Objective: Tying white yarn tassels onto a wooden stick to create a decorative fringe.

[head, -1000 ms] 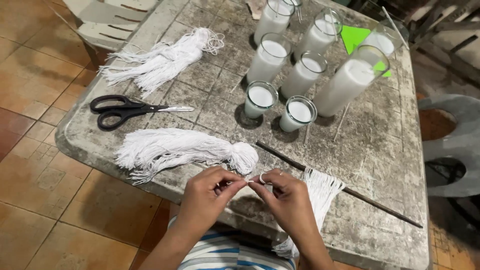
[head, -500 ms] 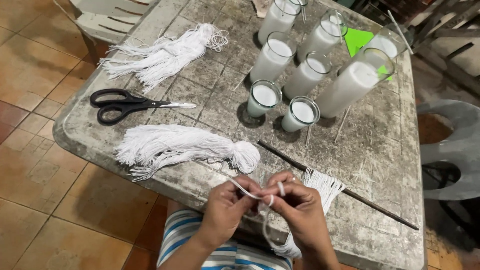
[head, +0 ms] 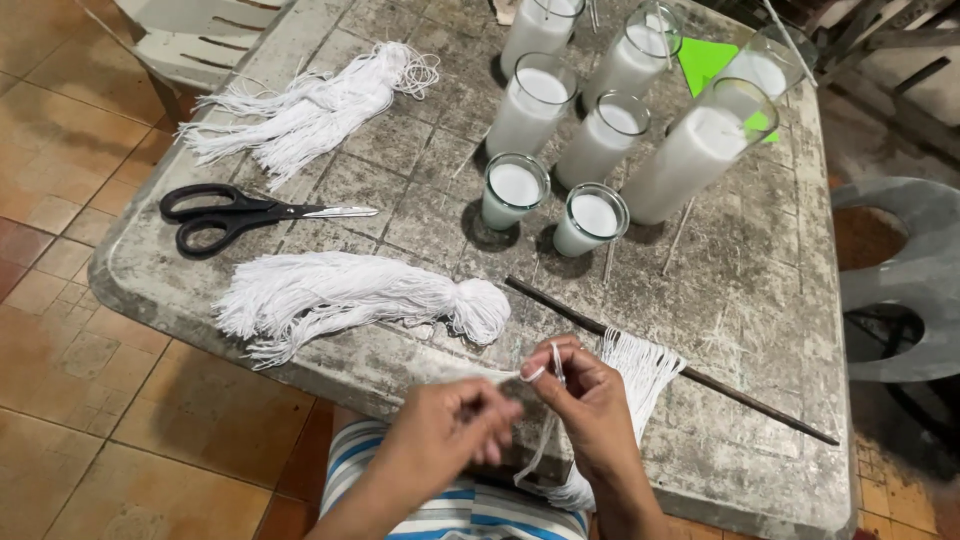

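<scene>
Grimy table (head: 760, 300) over terracotta tiles: scissors (head: 240, 213) at left, a white tassel (head: 350, 297) below them, wax-filled glasses (head: 560, 150) in the middle, a dark stick (head: 670, 365) slanting right. At the near edge, left hand (head: 445, 445) and right hand (head: 590, 405) fingers pinch a white string (head: 520, 375) taut between them.

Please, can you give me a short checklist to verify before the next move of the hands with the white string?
1. String held by both hands: ok, it runs between the left hand and right hand.
2. String taut: ok.
3. Knot finished: cannot tell, the fingers hide it.
4. Scissors within reach: ok, they lie closed on the table, apart from the hands.
5. Glasses of white wax away from the hands: ok, all upright.
6. Rod steady: ok, flat on the table with strings hanging.
</scene>
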